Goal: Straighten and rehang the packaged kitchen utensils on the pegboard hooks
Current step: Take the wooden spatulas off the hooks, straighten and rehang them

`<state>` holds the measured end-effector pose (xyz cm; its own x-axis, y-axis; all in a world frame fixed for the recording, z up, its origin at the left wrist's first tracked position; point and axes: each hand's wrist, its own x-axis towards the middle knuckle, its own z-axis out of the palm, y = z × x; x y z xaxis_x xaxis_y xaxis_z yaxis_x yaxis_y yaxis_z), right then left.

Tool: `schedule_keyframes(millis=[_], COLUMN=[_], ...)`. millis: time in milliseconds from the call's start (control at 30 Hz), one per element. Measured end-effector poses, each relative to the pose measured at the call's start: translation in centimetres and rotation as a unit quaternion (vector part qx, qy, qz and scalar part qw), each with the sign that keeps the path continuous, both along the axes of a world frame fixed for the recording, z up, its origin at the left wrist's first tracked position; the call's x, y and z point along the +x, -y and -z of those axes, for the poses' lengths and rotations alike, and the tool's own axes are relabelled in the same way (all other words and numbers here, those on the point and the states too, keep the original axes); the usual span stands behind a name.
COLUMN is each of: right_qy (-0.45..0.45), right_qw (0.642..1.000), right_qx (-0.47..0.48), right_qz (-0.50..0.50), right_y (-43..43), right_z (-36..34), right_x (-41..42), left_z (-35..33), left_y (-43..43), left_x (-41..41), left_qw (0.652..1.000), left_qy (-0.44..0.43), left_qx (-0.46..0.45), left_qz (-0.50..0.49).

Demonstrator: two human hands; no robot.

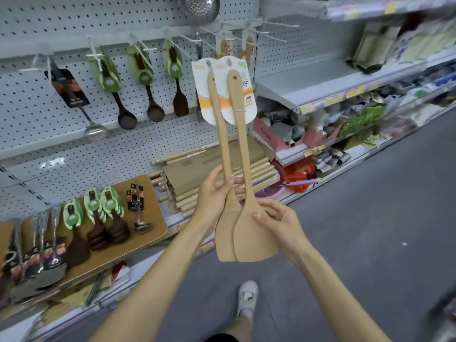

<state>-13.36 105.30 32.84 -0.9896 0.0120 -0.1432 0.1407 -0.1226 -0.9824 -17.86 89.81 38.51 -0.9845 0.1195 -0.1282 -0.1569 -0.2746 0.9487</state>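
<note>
Two wooden spatulas with white-and-orange card backings stand upright in front of me. My left hand (213,193) grips the handle of the left spatula (223,154). My right hand (276,218) holds the blade of the right spatula (243,149), thumb on its front. Their card tops (222,67) reach up near the empty white hooks (249,33) on the grey pegboard (74,28). Further left on the pegboard hang dark spoons in green packaging (143,67) and a black-carded metal ladle (67,87).
A cardboard tray (150,193) at lower left holds several more packaged utensils. Wooden rolling pins (197,174) lie stacked on the low shelf. Cluttered shelves (345,95) run along the right. Grey aisle floor (370,218) lies below, with a white shoe (247,296).
</note>
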Motion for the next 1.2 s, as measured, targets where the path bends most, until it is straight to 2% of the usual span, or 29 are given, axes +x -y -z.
schedule_keyframes(millis=[200, 500, 600, 767, 900, 1033, 1200], right_qy=[-0.008, -0.021, -0.046, -0.038, -0.005, -0.025, -0.032], right_qw=[0.998, 0.996, 0.995, 0.994, 0.988, 0.976, 0.980], right_qx=[0.015, 0.070, 0.077, 0.051, 0.027, 0.053, 0.069], right_qz=[-0.059, -0.049, -0.037, -0.093, -0.149, -0.210, -0.185], right_y=[-7.0, -16.7, -18.0, -20.5, -22.7, -25.1, -27.2], right_z=[-0.6, -2.5, -2.4, -1.2, -0.1, 0.3, 1.4], right_x=[-9.3, -21.1, -24.7, -30.4, -34.8, -39.1, -42.4], left_z=[1.6, 1.1, 1.3, 2.3, 3.6, 4.7, 5.1], left_y=[-6.5, -16.3, -18.7, -20.9, -21.1, -21.4, -23.1], left_x=[-9.0, -19.9, -22.1, -26.0, -29.0, -31.4, -32.5], left_qw=[1.000, 0.994, 0.995, 0.992, 0.978, 0.957, 0.940], left_qy=[0.013, 0.022, 0.013, 0.015, 0.017, 0.050, 0.054], left_qx=[0.025, 0.097, 0.087, 0.065, 0.003, -0.035, -0.071], left_qz=[-0.006, -0.039, -0.049, -0.111, -0.206, -0.284, -0.330])
